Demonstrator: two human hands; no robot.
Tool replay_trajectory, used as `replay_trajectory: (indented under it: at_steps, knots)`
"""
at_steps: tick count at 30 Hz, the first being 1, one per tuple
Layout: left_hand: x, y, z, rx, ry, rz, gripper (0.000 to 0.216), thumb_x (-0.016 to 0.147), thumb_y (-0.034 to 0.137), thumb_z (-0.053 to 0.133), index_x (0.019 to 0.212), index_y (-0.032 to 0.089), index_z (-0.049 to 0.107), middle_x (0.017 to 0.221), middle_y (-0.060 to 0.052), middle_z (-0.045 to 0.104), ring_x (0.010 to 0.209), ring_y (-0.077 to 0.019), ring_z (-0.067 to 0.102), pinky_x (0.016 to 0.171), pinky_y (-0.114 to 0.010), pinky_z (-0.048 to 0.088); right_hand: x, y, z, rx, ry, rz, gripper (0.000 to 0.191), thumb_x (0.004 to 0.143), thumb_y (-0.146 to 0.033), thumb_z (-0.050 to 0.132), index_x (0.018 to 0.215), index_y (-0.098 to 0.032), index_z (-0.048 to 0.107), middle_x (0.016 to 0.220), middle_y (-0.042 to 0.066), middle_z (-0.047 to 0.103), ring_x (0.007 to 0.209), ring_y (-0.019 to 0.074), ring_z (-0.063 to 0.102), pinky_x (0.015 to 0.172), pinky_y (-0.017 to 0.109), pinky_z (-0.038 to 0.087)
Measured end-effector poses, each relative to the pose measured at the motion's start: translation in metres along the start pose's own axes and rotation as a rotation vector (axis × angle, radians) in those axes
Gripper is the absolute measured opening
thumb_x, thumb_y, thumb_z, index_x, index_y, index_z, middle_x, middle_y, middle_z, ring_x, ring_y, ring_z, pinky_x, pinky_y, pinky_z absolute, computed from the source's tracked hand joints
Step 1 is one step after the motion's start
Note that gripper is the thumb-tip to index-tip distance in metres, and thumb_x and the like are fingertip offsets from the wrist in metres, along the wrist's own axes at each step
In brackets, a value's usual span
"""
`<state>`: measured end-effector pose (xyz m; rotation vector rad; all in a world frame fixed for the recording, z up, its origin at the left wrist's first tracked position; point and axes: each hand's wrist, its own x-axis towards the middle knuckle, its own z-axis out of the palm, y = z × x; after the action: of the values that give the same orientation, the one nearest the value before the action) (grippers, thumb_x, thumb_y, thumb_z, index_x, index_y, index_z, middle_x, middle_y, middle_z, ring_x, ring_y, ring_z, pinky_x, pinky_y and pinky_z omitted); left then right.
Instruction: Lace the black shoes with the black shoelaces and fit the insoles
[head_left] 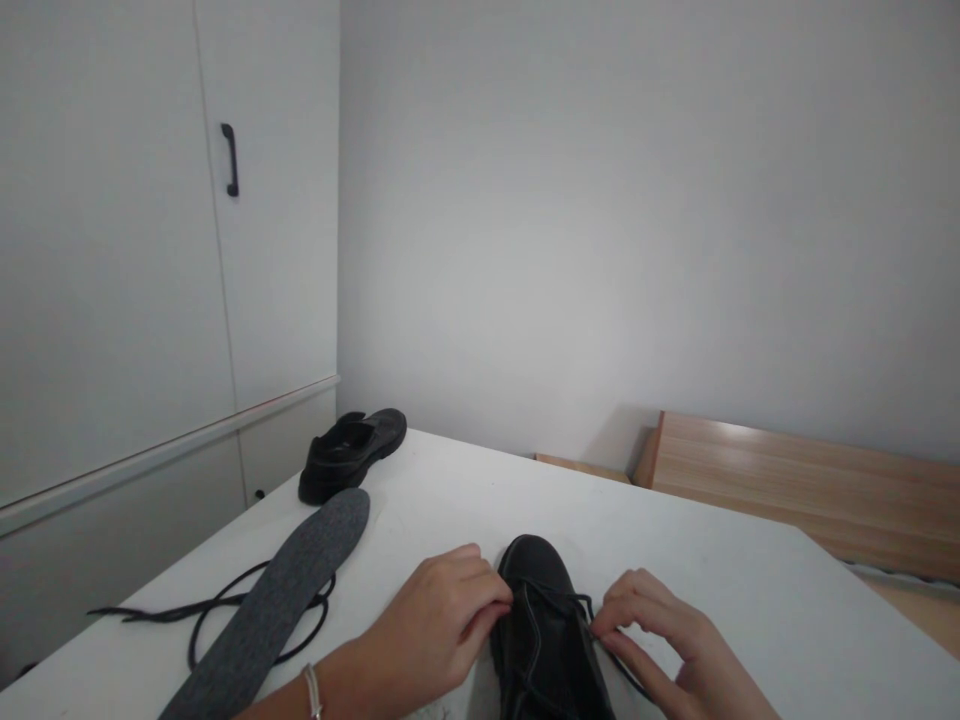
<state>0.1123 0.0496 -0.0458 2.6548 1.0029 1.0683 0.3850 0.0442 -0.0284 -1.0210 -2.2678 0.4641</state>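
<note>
A black shoe (555, 640) lies toe-away near the table's front edge, partly cut off below. Black lace runs across its opening near the toe. My left hand (450, 615) is closed in a pinch at the shoe's left side; what lies between those fingertips is hidden. On the other side, my right hand (667, 635) pinches the black shoelace (630, 678) between thumb and fingers, close to the shoe's right edge. The lace trails down below that hand.
A grey insole (281, 600) rests over a loose black shoelace (196, 612) on the white table (457, 480). Behind it stands another black shoe (352, 450). A white cabinet (277, 250) is at left; a wooden piece of furniture (787, 480) lies beyond the table's right.
</note>
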Motion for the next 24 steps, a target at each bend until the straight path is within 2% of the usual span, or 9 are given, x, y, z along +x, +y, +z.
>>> replay_trajectory:
  at_steps: [5,8,12,16,20,24]
  knots:
    - [0.002,0.0,0.001,0.014,0.138,0.033,0.018,0.093,0.009,0.056,0.091,0.019,0.071,0.089,-0.006,0.066,0.084,-0.0198,0.055,0.07,-0.029,0.043,0.003,-0.008,0.001,-0.068,0.059,0.008,0.018,0.096,-0.025,0.053,0.084,-0.024,0.066,0.08,0.002,0.065,0.077,0.0183,0.061,0.068,0.028,0.049]
    - [0.002,-0.002,0.003,0.035,0.162,0.049,0.018,0.092,0.01,0.059,0.089,0.021,0.073,0.083,-0.004,0.063,0.08,-0.0189,0.054,0.064,-0.027,0.041,0.002,-0.009,0.002,-0.096,0.047,0.01,0.02,0.096,-0.022,0.049,0.083,-0.023,0.065,0.08,0.003,0.064,0.076,0.0181,0.061,0.066,0.028,0.049]
    - [0.002,-0.002,0.004,0.028,0.131,0.059,0.014,0.089,0.007,0.063,0.089,0.018,0.071,0.078,-0.002,0.066,0.075,-0.0176,0.057,0.063,-0.026,0.042,-0.001,-0.004,0.004,-0.118,0.028,0.017,0.021,0.096,-0.02,0.047,0.083,-0.022,0.064,0.083,0.004,0.063,0.078,0.0181,0.061,0.068,0.028,0.05]
    - [0.001,0.002,0.002,0.078,0.1,0.069,0.019,0.09,0.006,0.061,0.103,0.019,0.066,0.079,0.0,0.069,0.071,-0.0173,0.059,0.063,-0.027,0.044,-0.002,-0.003,0.007,-0.167,0.004,0.06,0.02,0.096,-0.02,0.047,0.087,-0.022,0.065,0.084,0.004,0.064,0.077,0.0179,0.062,0.068,0.028,0.049]
    - [0.001,0.007,-0.001,0.29,-0.006,0.12,0.017,0.094,0.008,0.053,0.105,0.018,0.062,0.079,-0.002,0.068,0.069,-0.0191,0.061,0.06,-0.029,0.045,-0.001,-0.011,0.009,-0.22,0.005,0.094,0.019,0.095,-0.017,0.048,0.087,-0.021,0.064,0.081,0.004,0.066,0.073,0.018,0.064,0.065,0.028,0.049]
    - [0.009,0.017,-0.006,0.52,-0.126,0.186,0.033,0.094,0.005,0.052,0.125,0.014,0.054,0.082,-0.004,0.07,0.075,-0.0214,0.064,0.067,-0.03,0.05,-0.001,-0.019,0.01,-0.219,0.012,0.058,0.023,0.095,-0.014,0.043,0.087,-0.02,0.064,0.082,0.005,0.068,0.074,0.0186,0.066,0.066,0.028,0.05]
